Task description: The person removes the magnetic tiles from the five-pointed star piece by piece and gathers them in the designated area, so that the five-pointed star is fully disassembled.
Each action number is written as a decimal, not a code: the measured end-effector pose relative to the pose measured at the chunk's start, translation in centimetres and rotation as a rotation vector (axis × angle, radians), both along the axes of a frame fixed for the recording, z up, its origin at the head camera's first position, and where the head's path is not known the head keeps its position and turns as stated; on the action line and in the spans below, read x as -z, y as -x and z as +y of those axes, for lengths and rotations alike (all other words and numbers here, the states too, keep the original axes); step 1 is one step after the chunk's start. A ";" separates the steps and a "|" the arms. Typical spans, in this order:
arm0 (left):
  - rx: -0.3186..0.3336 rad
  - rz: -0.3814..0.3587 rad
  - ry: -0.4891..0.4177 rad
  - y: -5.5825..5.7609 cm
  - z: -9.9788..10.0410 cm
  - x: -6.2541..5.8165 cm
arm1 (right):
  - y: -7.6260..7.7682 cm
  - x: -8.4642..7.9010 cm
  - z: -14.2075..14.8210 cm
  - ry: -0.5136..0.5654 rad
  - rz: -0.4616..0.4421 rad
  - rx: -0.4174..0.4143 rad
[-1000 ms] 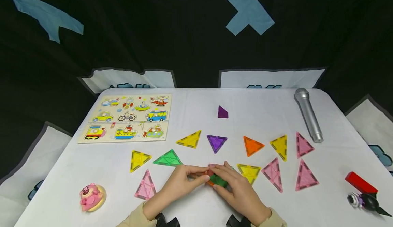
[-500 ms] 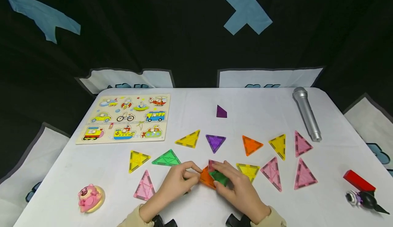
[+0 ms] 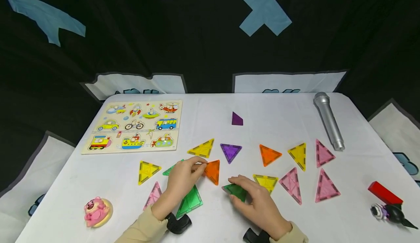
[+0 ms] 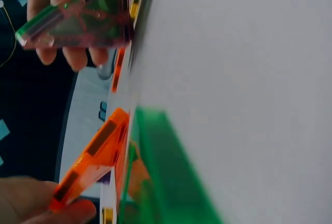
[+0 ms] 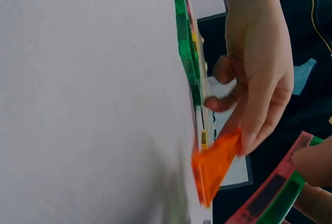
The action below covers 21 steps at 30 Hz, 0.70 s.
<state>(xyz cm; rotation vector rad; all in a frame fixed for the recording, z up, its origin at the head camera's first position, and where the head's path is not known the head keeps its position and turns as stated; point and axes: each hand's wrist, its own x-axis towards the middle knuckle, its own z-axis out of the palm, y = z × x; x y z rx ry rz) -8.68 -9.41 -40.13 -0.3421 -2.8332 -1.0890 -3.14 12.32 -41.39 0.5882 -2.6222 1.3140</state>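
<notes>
My left hand (image 3: 183, 175) pinches an orange triangular magnetic tile (image 3: 213, 171) by one corner; the left wrist view has this orange tile (image 4: 96, 154) standing tilted. To its right, my right hand (image 3: 257, 203) holds a green triangular tile (image 3: 235, 191) between thumb and fingers. A pink tile (image 5: 267, 193) lies stacked against that green one, as the right wrist view shows. Under my left wrist lies another green tile (image 3: 190, 201) on the table, and a third green tile (image 3: 168, 170) is partly hidden behind the left hand.
Around the hands lie yellow tiles (image 3: 265, 182), pink tiles (image 3: 291, 185), a purple tile (image 3: 230, 152) and another orange tile (image 3: 269, 155). A wooden vehicle puzzle board (image 3: 134, 127), silver microphone (image 3: 329, 120), pink bear toy (image 3: 97, 212) and red block (image 3: 385, 192) stand farther out.
The left hand has drawn the orange tile away from the right hand's stack and moved it up and left. A green tile now shows beneath the left wrist. The right hand stays nearly still.
</notes>
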 end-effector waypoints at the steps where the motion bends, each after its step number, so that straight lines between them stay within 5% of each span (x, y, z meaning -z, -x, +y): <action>1: 0.010 0.019 0.038 0.0 0.2 0.0 | 0.0 0.0 0.0 -0.001 0.007 -0.008; 5: 0.065 0.059 0.094 -0.5 0.6 -0.1 | 0.0 0.2 0.1 0.002 0.038 -0.023; 13: 0.468 -0.006 -0.298 -2.8 1.1 0.6 | -0.1 0.2 0.0 0.045 0.055 -0.043; 21: 0.408 0.032 -0.331 -3.6 1.2 0.9 | -0.2 0.3 0.7 -0.107 -0.074 -0.112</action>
